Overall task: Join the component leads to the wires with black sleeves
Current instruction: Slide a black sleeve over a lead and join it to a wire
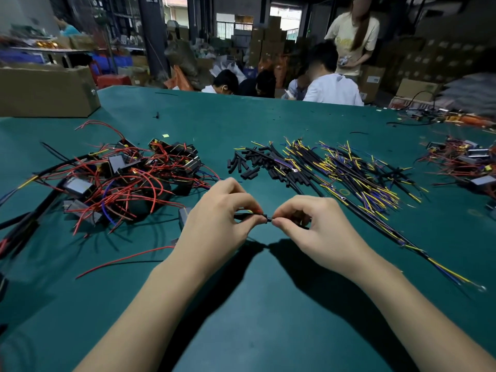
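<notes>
We pinch a black sleeve point(264, 218) between both hands above the green worktop point(268, 304). Our left hand point(214, 224) has its grip closed on the sleeve's left end; our right hand point(308, 224) has its grip closed on the right end, fingertips nearly meeting. Beyond the sleeve lies a heap of loose sleeves point(247, 165). Left of it sits a tangle of components point(120, 178) with red leads; right of it, the yellow-and-purple wires point(349, 173).

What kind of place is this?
Most likely a small electronics assembly workshop: a green worktable with piles of red-wired components, cut black sleeves, stacked cartons, and other workers.
</notes>
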`<act>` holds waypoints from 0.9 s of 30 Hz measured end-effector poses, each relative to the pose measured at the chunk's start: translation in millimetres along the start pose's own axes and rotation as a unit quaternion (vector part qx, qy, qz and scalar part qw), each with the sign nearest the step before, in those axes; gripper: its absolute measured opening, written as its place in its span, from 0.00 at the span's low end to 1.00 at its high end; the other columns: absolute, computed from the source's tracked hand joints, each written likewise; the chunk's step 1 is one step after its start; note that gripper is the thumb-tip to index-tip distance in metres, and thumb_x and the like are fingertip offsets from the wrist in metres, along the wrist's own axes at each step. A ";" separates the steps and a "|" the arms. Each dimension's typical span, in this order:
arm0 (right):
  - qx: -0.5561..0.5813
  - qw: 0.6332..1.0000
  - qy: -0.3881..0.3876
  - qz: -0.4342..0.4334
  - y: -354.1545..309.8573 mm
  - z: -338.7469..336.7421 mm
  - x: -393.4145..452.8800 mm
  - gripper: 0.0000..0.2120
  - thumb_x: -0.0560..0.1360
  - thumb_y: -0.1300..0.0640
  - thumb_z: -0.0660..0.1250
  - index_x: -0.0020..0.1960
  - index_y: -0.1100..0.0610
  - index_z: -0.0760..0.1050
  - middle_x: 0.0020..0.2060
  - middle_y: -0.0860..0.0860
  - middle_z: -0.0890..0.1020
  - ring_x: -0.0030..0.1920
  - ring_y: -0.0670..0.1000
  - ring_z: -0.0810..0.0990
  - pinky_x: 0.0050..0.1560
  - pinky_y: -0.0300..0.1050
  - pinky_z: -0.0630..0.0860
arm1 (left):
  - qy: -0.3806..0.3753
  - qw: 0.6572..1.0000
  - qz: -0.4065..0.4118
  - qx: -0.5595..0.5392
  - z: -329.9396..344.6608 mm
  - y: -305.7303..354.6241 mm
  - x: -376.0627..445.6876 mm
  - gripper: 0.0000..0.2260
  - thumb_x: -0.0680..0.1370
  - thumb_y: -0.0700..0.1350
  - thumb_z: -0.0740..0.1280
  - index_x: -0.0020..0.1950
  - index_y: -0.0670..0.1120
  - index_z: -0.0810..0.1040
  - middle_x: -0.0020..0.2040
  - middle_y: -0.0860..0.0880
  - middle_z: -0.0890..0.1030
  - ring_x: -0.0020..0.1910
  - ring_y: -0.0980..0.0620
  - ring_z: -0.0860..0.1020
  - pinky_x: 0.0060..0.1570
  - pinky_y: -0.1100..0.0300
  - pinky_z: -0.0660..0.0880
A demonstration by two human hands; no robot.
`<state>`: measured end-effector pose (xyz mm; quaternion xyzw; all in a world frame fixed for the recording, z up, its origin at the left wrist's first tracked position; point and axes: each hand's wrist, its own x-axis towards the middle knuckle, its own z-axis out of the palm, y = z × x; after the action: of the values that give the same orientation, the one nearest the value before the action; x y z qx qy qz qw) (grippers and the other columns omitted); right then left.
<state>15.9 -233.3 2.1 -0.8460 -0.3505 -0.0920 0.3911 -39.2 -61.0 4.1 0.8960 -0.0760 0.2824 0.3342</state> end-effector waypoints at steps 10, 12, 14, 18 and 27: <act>0.104 0.992 -0.009 0.069 0.0 -0.9 -1.2 0.06 0.72 0.60 0.72 0.37 0.53 0.81 0.31 0.50 0.82 0.29 0.40 0.73 0.33 0.32 0.69 | -0.022 1.000 -0.014 -0.017 0.4 -3.8 2.5 0.02 0.70 0.48 0.75 0.40 0.51 0.86 0.38 0.53 0.76 0.39 0.56 0.75 0.41 0.56 0.72; 0.127 0.988 -0.013 0.083 0.1 -0.8 -1.1 0.06 0.72 0.60 0.72 0.36 0.53 0.81 0.32 0.54 0.83 0.30 0.43 0.73 0.35 0.35 0.71 | -0.032 0.999 -0.012 -0.021 -0.8 -4.8 3.0 0.02 0.70 0.48 0.75 0.40 0.51 0.86 0.38 0.53 0.76 0.39 0.56 0.75 0.40 0.59 0.70; 0.143 0.985 -0.018 0.091 0.1 -0.5 -1.4 0.06 0.72 0.60 0.72 0.36 0.53 0.81 0.33 0.55 0.83 0.31 0.43 0.74 0.35 0.36 0.71 | -0.041 0.999 -0.009 -0.026 -1.9 -5.8 2.7 0.01 0.70 0.48 0.75 0.39 0.51 0.85 0.38 0.52 0.76 0.39 0.56 0.75 0.41 0.60 0.70; 0.149 0.985 -0.025 0.087 0.5 -0.2 -2.8 0.06 0.73 0.60 0.71 0.38 0.54 0.81 0.34 0.54 0.83 0.33 0.43 0.75 0.37 0.36 0.72 | -0.053 0.998 -0.009 -0.034 -2.2 -6.1 1.7 0.02 0.71 0.47 0.75 0.39 0.50 0.85 0.38 0.52 0.76 0.40 0.56 0.75 0.42 0.59 0.71; 0.136 0.987 -0.030 0.080 2.8 3.9 -2.9 0.07 0.73 0.62 0.71 0.37 0.53 0.80 0.33 0.54 0.83 0.31 0.42 0.74 0.37 0.36 0.72 | -0.069 0.997 -0.018 -0.026 -0.5 -3.5 -0.6 0.03 0.71 0.47 0.74 0.40 0.49 0.85 0.39 0.53 0.76 0.40 0.57 0.75 0.43 0.55 0.73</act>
<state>15.2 -233.3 -3.5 -0.8128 -0.3023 0.0137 0.4977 -38.7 -58.0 2.1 0.9055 -0.0895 0.2119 0.3565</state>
